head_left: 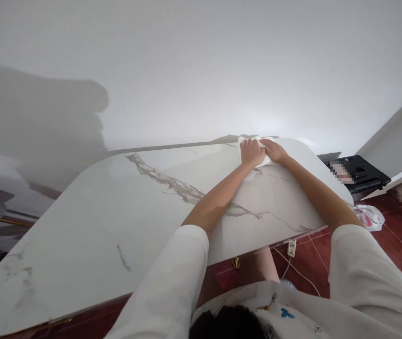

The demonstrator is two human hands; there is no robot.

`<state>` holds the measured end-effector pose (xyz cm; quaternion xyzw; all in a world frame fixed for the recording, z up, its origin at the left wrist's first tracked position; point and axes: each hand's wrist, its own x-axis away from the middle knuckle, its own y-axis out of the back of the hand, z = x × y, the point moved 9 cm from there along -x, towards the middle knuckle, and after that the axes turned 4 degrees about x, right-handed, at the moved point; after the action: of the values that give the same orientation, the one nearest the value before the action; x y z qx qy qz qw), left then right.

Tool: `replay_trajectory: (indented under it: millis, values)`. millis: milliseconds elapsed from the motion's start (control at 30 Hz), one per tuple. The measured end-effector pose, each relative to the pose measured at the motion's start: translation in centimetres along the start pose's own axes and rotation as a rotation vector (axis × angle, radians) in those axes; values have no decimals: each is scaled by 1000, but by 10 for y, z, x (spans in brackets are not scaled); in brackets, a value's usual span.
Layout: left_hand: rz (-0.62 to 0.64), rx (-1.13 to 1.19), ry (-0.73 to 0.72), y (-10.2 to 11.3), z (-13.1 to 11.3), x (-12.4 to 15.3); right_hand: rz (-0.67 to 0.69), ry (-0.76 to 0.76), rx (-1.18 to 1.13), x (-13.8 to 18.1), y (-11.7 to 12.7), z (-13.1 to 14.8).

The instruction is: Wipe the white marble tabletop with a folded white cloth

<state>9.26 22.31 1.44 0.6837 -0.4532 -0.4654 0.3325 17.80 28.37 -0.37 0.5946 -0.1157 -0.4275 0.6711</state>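
Right of centre in the frame, our left hand (252,153) and right hand (276,151) held a plain white cloth (267,161) against the veined table (151,212), its edges peeking out.

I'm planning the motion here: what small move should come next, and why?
Probably slide the white cloth toward the near edge: the left hand and right hand rest on it at the far edge of the tabletop, by the wall, leaving little room to push farther.
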Motion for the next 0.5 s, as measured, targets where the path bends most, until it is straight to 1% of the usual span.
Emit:
replay_trajectory:
  millis: [167,500]
  values:
    - [9,22,-5,7,-12,26,28,-33,16,25,6,6]
    - [8,31,-7,24,-29,81,46,-61,40,79,23,37]
